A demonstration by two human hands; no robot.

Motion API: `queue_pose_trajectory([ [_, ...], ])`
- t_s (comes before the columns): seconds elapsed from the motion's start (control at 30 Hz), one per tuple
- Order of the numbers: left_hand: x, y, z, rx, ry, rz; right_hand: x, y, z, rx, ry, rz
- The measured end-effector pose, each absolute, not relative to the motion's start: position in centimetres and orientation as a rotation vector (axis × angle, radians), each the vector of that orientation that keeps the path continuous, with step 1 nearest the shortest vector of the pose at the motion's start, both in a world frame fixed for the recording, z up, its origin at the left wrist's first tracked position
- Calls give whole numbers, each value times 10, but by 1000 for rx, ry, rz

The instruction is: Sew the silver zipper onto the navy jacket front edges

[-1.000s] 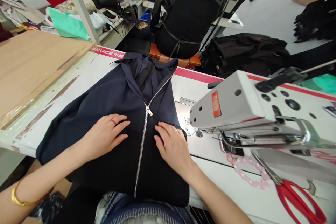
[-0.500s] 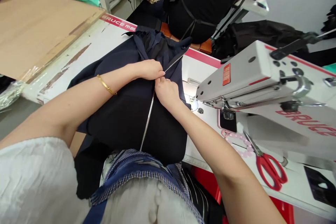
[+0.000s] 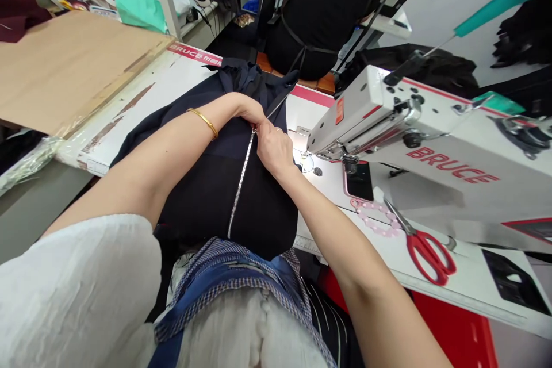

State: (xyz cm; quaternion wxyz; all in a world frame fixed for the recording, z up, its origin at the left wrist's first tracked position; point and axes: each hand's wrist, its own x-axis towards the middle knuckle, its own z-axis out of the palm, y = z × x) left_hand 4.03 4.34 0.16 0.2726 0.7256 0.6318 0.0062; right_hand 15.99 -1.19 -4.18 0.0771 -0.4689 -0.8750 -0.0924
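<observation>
We see both hands brought together over the front of a dark garment: the left hand (image 3: pixel 250 110) and the right hand (image 3: pixel 276 146) have their fingers curled and pinched at the silver-toothed metal zip (image 3: pixel 240 188). The slider is hidden, so we cannot tell which hand grips it. A slim gold bangle (image 3: pixel 207 122) circles the left forearm.

The navy and black cloth garment (image 3: pixel 207 184) lies before the wearer of a blue apron with checked edging (image 3: pixel 233 284), its lower part reaching the near edge of the white, chipped surface (image 3: pixel 159 89). We judge the fastening partly complete: below the hands the teeth form one line, while above them the collar end lies bunched, and we read it as unfastened.

To the right we find a white sewing machine (image 3: pixel 457 144) lettered in red. Beside it lie a pink-edged phone (image 3: pixel 359 181), a pink beaded bracelet (image 3: pixel 390 232) and red-handled scissors (image 3: pixel 417 237), the last two just touching or nearly so. A brown board (image 3: pixel 81 69) covers the far left. Beyond, we note a mint-green sheet (image 3: pixel 138 6) and dark cloth heaps (image 3: pixel 444 60).
</observation>
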Motion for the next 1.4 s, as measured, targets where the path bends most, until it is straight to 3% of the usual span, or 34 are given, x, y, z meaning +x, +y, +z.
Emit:
queue_pose_trajectory([
  [0.23,9,34,35,1938,2033,286,183,-99,-16,-810,-2901,-139],
  [0.47,-83,22,116,1875,2547,719,226,-208,-92,-457,-2931,70],
  [0.57,-107,-1,123,1912,2697,641,234,-210,-107,-472,-2903,72],
  [0.67,-86,-45,96,2065,2352,353,232,-201,-99,-473,-2799,64],
  [0.87,14,-173,-16,1883,1529,152,218,-192,-76,-365,-2483,69],
  [0.97,40,-213,-51,1254,1338,467,215,-193,-77,-328,-2452,92],
  [1.13,61,-228,-72,542,1171,933,221,-198,-87,-359,-2451,230],
  [1.4,84,-232,-81,485,1308,1103,244,-204,-104,-539,-2401,485],
])
